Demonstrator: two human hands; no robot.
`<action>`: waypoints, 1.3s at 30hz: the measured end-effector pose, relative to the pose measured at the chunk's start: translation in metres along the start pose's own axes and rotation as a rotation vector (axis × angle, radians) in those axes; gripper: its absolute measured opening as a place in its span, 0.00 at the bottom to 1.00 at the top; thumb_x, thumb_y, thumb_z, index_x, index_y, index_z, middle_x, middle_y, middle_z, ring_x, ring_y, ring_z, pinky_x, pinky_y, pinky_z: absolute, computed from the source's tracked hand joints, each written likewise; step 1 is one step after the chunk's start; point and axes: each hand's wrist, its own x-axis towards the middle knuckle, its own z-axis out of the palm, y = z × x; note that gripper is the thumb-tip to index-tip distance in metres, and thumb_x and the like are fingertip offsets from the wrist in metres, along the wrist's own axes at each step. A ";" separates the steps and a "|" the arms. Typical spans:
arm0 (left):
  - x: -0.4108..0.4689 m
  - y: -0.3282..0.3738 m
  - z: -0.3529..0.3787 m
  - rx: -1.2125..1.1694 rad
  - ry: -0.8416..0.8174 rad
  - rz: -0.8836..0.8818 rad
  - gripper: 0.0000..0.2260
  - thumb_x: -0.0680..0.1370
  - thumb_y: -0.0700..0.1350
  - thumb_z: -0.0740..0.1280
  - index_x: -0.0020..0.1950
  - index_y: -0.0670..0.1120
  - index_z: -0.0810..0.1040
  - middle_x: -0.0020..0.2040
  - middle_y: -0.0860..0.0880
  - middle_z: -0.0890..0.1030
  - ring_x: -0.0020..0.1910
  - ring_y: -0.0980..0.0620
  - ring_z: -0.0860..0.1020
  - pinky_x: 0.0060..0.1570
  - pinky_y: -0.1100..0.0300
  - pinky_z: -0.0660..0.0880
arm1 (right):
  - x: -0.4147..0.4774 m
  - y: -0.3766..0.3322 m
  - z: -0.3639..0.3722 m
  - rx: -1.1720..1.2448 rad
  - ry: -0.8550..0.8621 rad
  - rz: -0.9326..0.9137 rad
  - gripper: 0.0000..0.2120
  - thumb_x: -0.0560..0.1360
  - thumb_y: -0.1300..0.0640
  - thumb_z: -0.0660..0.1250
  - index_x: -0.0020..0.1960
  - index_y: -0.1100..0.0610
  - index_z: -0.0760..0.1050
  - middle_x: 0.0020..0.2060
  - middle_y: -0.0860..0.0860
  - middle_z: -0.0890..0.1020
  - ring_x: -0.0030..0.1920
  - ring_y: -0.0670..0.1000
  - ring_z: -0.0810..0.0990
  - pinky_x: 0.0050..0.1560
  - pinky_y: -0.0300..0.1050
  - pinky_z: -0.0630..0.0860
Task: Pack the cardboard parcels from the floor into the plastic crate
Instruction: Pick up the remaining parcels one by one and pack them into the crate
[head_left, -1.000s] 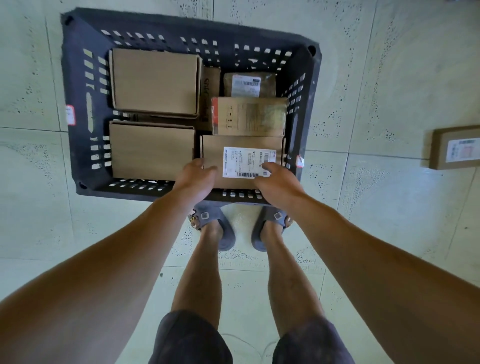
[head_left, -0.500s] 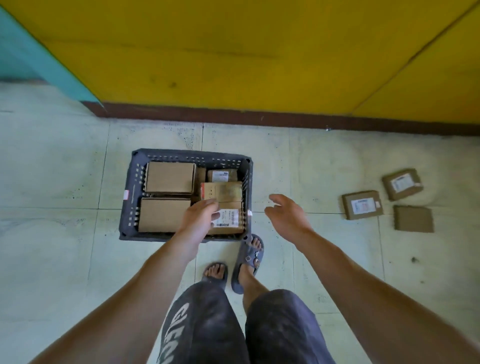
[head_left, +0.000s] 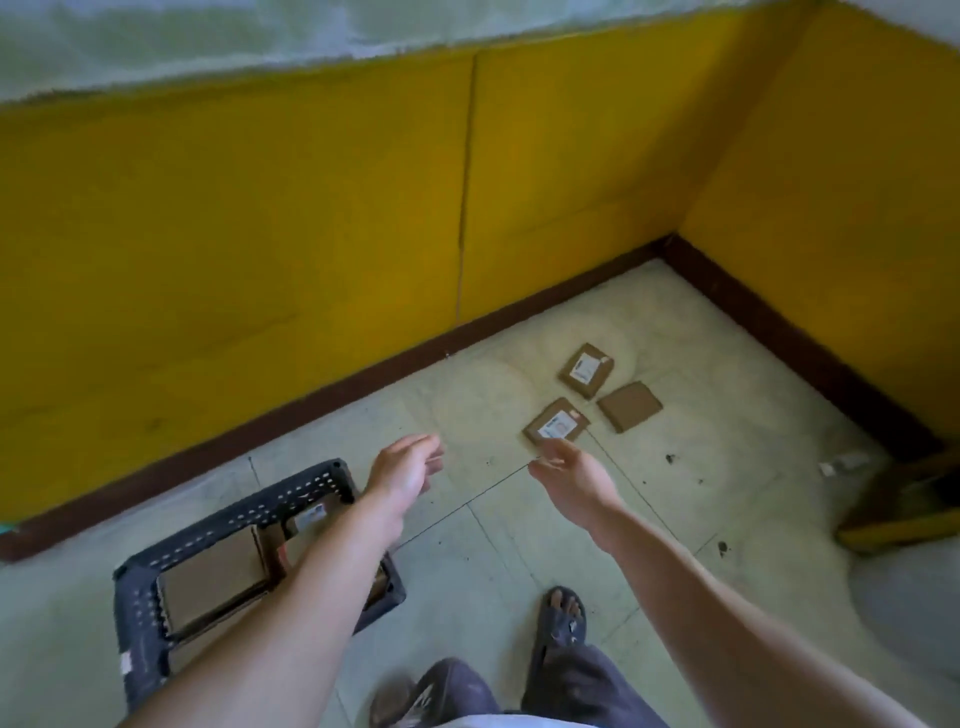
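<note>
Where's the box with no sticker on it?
In the head view, the plain parcel lies on the floor, far right of the crate, beside two labelled parcels.

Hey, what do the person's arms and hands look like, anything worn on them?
The left arm and right arm are bare to the frame edge, no sleeves showing. The left hand and right hand have no gloves; no watch, bands or rings visible.

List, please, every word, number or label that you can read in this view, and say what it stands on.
Nothing is legible.
White label on near floor parcel: too blurred.
White label on far floor parcel: too blurred.
White label on packed parcel inside crate: too blurred.
Sticker on crate wall: too blurred.
</note>
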 end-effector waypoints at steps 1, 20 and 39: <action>0.001 0.006 0.022 0.021 -0.028 0.012 0.13 0.82 0.46 0.61 0.64 0.43 0.77 0.59 0.48 0.81 0.54 0.52 0.79 0.51 0.59 0.75 | 0.001 0.013 -0.017 0.030 0.021 0.012 0.13 0.78 0.52 0.62 0.63 0.47 0.74 0.57 0.44 0.76 0.58 0.48 0.77 0.53 0.40 0.71; 0.058 0.071 0.463 0.139 -0.187 -0.083 0.12 0.81 0.46 0.62 0.63 0.45 0.76 0.56 0.49 0.82 0.54 0.52 0.80 0.50 0.59 0.74 | 0.139 0.249 -0.365 0.360 0.132 0.173 0.21 0.79 0.54 0.62 0.71 0.53 0.69 0.68 0.49 0.75 0.64 0.52 0.75 0.61 0.43 0.71; 0.287 0.169 0.678 0.009 -0.084 -0.293 0.13 0.83 0.45 0.59 0.66 0.43 0.74 0.63 0.46 0.79 0.60 0.49 0.76 0.59 0.55 0.71 | 0.431 0.267 -0.561 0.197 -0.049 0.284 0.20 0.79 0.54 0.62 0.70 0.52 0.71 0.68 0.48 0.74 0.63 0.51 0.76 0.59 0.42 0.72</action>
